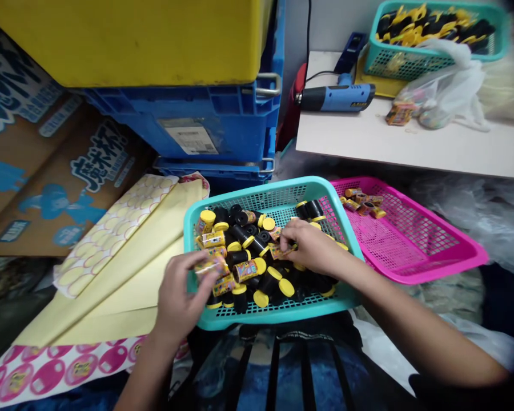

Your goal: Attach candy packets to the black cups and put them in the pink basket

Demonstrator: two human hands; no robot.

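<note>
A teal plastic basket (278, 317) sits in front of me, filled with small black canisters (241, 234) with yellow lids; some wear colorful printed wraps. At the basket's left side, my left hand (180, 292) holds a wrapped canister (212, 267) between thumb and fingers, slightly blurred by motion. My right hand (310, 245) reaches in from the right, its fingers closed on another wrapped canister (278, 252) among the pile. Between the hands lies a wrapped canister with a yellow lid (245, 270).
A pink basket (432, 268) on the right holds several wrapped canisters (362, 202). Behind, a white table (346, 134) carries a blue heat gun (338, 98) and another teal basket (394, 60). Stacked crates (235, 128), cardboard boxes (68, 194) and label sheets (111, 291) stand left.
</note>
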